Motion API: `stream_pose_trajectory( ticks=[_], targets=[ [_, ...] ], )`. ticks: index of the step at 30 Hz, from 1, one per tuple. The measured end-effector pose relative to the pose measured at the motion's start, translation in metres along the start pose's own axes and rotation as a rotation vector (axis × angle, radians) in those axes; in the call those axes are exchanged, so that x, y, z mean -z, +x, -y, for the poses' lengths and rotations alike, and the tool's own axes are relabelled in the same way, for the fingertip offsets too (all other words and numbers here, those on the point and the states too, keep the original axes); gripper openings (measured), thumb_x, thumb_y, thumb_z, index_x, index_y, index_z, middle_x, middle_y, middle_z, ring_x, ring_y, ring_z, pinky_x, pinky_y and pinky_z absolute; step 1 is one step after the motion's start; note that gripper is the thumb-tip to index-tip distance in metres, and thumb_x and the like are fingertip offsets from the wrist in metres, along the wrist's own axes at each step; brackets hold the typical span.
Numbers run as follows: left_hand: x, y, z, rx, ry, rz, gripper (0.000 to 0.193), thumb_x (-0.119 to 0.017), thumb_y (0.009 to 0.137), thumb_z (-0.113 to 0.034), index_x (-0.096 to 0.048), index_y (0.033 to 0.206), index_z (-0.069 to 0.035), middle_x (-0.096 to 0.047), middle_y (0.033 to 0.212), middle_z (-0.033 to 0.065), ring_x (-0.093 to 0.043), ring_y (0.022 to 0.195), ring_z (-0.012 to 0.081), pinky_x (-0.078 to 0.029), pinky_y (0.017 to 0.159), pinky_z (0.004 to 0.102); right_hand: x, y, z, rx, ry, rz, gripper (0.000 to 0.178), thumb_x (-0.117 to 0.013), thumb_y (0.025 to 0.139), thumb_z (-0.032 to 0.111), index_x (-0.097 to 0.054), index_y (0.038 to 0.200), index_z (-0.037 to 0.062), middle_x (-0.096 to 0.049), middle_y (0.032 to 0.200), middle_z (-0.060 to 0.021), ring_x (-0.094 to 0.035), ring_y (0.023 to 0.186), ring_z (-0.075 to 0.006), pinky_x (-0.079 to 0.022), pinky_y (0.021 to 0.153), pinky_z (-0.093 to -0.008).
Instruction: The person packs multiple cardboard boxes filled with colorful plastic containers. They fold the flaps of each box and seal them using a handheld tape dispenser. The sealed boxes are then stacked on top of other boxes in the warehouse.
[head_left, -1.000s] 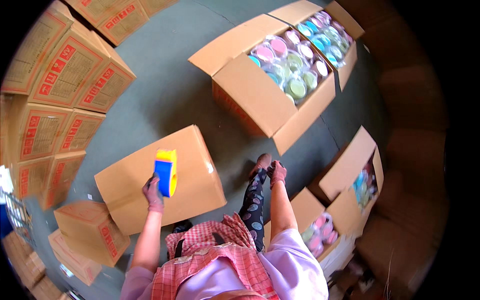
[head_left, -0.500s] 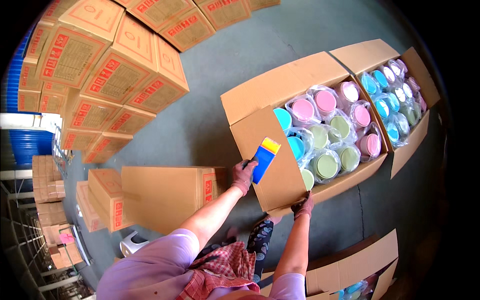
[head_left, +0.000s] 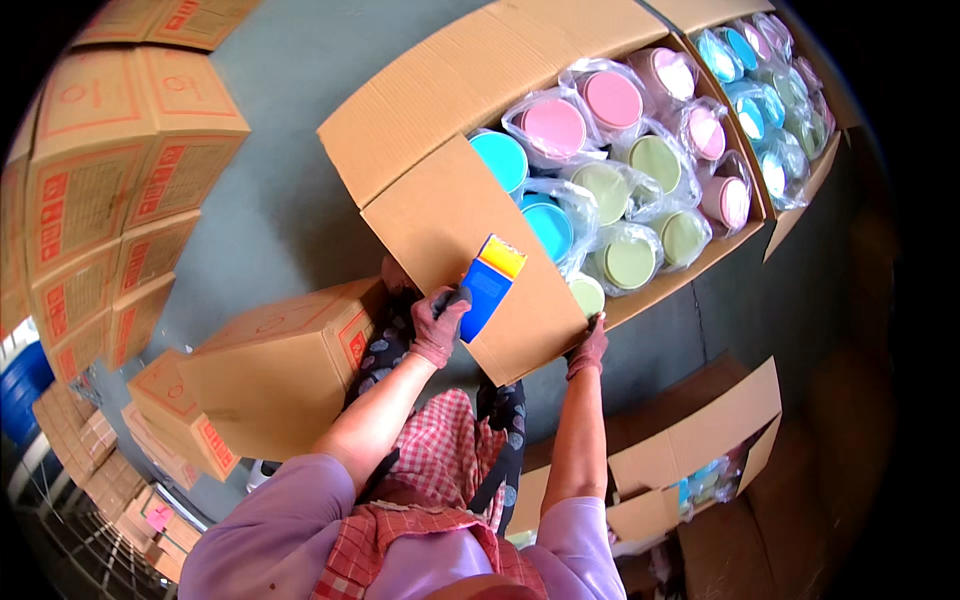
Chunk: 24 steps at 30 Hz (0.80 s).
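Note:
My left hand (head_left: 440,320), in a dark reddish glove, is closed around a flat blue oblong thing with a yellow end (head_left: 486,290); its kind is unclear. It is held over a folded-in flap (head_left: 440,215) of an open carton (head_left: 640,308). My right hand (head_left: 589,350), gloved too, is at the carton's near edge, beside the flap's corner. Its fingers are bent at the edge and partly hidden. Inside the carton stand several round-topped containers, many in clear plastic bags: pink ones (head_left: 553,129), green ones (head_left: 630,262) and turquoise ones (head_left: 497,160).
A second open carton (head_left: 803,205) of bagged containers adjoins at the far right. Another open carton (head_left: 690,450) is at the lower right. Closed cartons (head_left: 280,370) stand at my left, with tall stacks (head_left: 90,190) farther left. Grey floor (head_left: 290,90) lies between.
My view has turned and moved closer to the carton. My left hand still holds the blue and yellow thing above the flap; my right hand stays at the carton's near edge.

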<state>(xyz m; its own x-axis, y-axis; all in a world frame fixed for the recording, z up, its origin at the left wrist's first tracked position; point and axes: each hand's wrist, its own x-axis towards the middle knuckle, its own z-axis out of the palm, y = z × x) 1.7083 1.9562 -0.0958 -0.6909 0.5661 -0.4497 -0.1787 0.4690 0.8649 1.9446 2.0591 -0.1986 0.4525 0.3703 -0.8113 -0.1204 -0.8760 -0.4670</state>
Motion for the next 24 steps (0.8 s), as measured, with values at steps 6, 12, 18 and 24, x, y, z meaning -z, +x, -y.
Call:
stream_pose_trajectory(
  ticks=[6,12,18,24],
  targets=[
    [0.02,0.018,-0.014,0.087,-0.198,0.103,0.033,-0.064,0.067,-0.035,-0.055,0.071,-0.004,-0.05,0.062,-0.0027,-0.044,0.058,0.0067,-0.037,0.053,0.0218,0.009,-0.009,0.007,-0.021,-0.028,0.107,0.058,-0.051,0.076,0.046,-0.046,0.106,-0.0032,-0.053,0.097,-0.0141,-0.054,0.083,-0.0273,-0.045,0.07,-0.0418],
    [0.006,0.069,-0.048,0.084,-0.316,-0.103,0.026,-0.063,0.066,-0.027,-0.055,0.076,-0.003,-0.049,0.066,-0.0026,-0.043,0.062,0.0078,-0.036,0.057,0.0224,-0.029,-0.059,0.003,-0.065,-0.082,0.011,0.055,-0.053,0.075,0.047,-0.051,0.095,-0.0042,-0.054,0.085,-0.0113,-0.052,0.074,-0.0226,-0.044,0.065,-0.0381],
    [-0.033,0.098,-0.05,0.053,-0.069,-0.103,0.023,-0.061,0.068,-0.024,-0.055,0.073,-0.002,-0.049,0.065,-0.0027,-0.042,0.06,0.0083,-0.036,0.056,0.0229,-0.043,-0.032,-0.04,-0.338,0.19,0.05,0.057,-0.047,0.077,0.05,-0.053,0.093,-0.004,-0.053,0.079,-0.0094,-0.046,0.07,-0.0179,-0.037,0.06,-0.0351],
    [-0.042,0.083,-0.021,0.033,-0.087,-0.202,0.034,-0.054,0.066,-0.037,-0.046,0.065,-0.004,-0.041,0.063,-0.0027,-0.038,0.059,0.0109,-0.034,0.054,0.0256,-0.015,-0.017,-0.061,-0.431,0.188,0.278,0.046,-0.045,0.081,0.044,-0.049,0.104,0.0045,-0.054,0.096,-0.0065,-0.053,0.081,-0.021,-0.043,0.073,-0.0351]
  ],
)
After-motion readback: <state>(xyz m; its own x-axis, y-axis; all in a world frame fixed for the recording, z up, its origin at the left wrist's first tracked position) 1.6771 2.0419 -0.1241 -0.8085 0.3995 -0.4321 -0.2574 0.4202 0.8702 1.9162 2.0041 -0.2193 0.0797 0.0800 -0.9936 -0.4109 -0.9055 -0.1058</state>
